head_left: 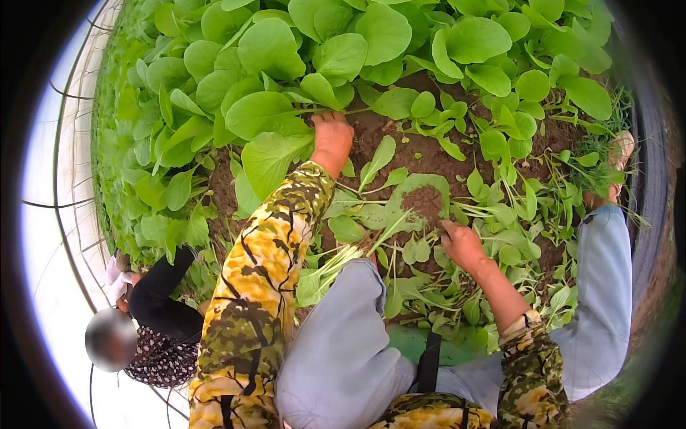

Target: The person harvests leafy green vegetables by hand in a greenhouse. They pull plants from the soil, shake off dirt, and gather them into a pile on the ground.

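Note:
My left hand (332,138) reaches to the edge of the standing leafy green plants (273,48), its fingers curled around the stems of a large-leaved plant (276,155) just above the soil. The hold itself is partly hidden by the back of the hand. Low over the bed, my right hand (460,241) is beside a broad cut leaf (415,201) with soil on it; whether its curled fingers hold anything cannot be told. Loose greens with pale stems (332,271) lie in a bunch by my left knee.
Small plants and loose leaves (504,214) cover the soil between my legs. A green seat-like surface (455,346) with a black strap is beneath me. Another person (166,332) crouches at the far left, near the greenhouse's film wall (59,161). Dark sheeting (651,177) edges the bed at right.

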Available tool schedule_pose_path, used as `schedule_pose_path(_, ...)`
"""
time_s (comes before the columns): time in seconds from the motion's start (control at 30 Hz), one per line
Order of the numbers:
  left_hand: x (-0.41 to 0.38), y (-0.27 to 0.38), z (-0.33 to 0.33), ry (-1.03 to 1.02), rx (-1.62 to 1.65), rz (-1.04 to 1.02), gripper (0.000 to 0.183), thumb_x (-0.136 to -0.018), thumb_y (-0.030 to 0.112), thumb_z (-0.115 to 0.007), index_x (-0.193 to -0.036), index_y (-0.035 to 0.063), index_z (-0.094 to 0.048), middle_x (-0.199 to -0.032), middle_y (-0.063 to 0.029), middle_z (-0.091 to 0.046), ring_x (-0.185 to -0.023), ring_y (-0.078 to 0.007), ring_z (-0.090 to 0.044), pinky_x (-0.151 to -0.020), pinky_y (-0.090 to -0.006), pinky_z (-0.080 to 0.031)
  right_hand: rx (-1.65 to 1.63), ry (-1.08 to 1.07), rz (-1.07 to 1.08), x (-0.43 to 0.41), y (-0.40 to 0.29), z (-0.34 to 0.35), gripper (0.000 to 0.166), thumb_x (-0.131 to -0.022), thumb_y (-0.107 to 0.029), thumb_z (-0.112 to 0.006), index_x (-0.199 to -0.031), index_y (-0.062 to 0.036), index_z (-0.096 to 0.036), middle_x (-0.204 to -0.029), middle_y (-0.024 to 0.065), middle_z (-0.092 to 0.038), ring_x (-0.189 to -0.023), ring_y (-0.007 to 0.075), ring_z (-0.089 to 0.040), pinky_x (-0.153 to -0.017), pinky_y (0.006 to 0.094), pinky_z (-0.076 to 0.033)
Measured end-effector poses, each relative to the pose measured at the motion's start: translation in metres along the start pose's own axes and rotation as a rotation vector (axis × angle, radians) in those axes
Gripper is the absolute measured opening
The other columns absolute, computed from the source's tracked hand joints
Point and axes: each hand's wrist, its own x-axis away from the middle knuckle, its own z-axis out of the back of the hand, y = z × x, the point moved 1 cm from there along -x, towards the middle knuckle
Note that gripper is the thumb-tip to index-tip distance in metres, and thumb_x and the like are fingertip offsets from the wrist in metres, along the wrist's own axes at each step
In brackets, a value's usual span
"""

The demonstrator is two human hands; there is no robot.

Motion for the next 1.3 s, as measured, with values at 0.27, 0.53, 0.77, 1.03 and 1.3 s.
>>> schedule_pose_path(0.27,-0.016,-0.002,-0.044,-0.197,0.358,0.078,0.017,-0.077,0.012,-0.058,-0.091,0.0108,-0.068,-0.093,-0.0047,-0.067,-0.083,-0.0213,-0.065,-0.056,-0.0361,-0.051,-0.048,0.015,0.011,0.002,-0.007,-0.002,0.031,-0.076,-0.01,-0.055,-0.107,-0.0016,-0.056,-0.095,0.0206,-0.061,-0.086,0.0372,-0.058,-0.076,0.0436,-0.047)
schedule_pose_path(0.53,0.03,-0.032,0.001,-0.256,0.495,0.095,0.017,-0.08,0.015,-0.058,-0.093,0.0078,-0.065,-0.087,-0.0117,-0.067,-0.08,-0.0271,-0.065,-0.063,-0.036,-0.052,-0.06,0.008,-0.048,0.007,-0.02,0.012,0.025,-0.077,-0.011,-0.054,-0.1,-0.0024,-0.058,-0.086,0.0212,-0.062,-0.081,0.0384,-0.059,-0.072,0.0446,-0.047)
schedule_pose_path(0.77,0.087,-0.011,-0.056,0.086,0.929,-0.027,0.026,-0.083,0.027,-0.058,-0.096,0.0052,-0.059,-0.068,-0.0131,-0.062,-0.064,-0.0332,-0.06,-0.059,-0.0405,-0.048,-0.131,0.071,0.125,0.0,-0.037,-0.001,0.021,-0.077,-0.011,-0.054,-0.094,-0.0012,-0.06,-0.079,0.021,-0.062,-0.075,0.0385,-0.059,-0.069,0.0444,-0.047)
schedule_pose_path(1.03,0.102,0.014,-0.029,0.067,0.953,-0.057,0.025,-0.084,0.028,-0.057,-0.095,0.0057,-0.058,-0.063,-0.0169,-0.059,-0.06,-0.0362,-0.058,-0.054,-0.0442,-0.045,-0.187,0.217,0.067,0.007,-0.053,0.018,0.037,-0.077,-0.018,-0.061,-0.11,-0.003,-0.056,-0.09,0.0191,-0.061,-0.086,0.0367,-0.058,-0.076,0.0404,-0.047)
schedule_pose_path(1.3,0.15,0.021,0.061,0.259,1.077,-0.299,0.021,-0.081,0.025,-0.06,-0.095,0.0094,-0.057,-0.071,-0.0148,-0.061,-0.066,-0.0345,-0.059,-0.058,-0.0431,-0.046,-0.073,0.482,0.349,-0.02,-0.12,0.064,0.034,-0.078,-0.02,-0.061,-0.107,-0.0013,-0.057,-0.098,0.0168,-0.061,-0.09,0.0332,-0.058,-0.081,0.0365,-0.045)
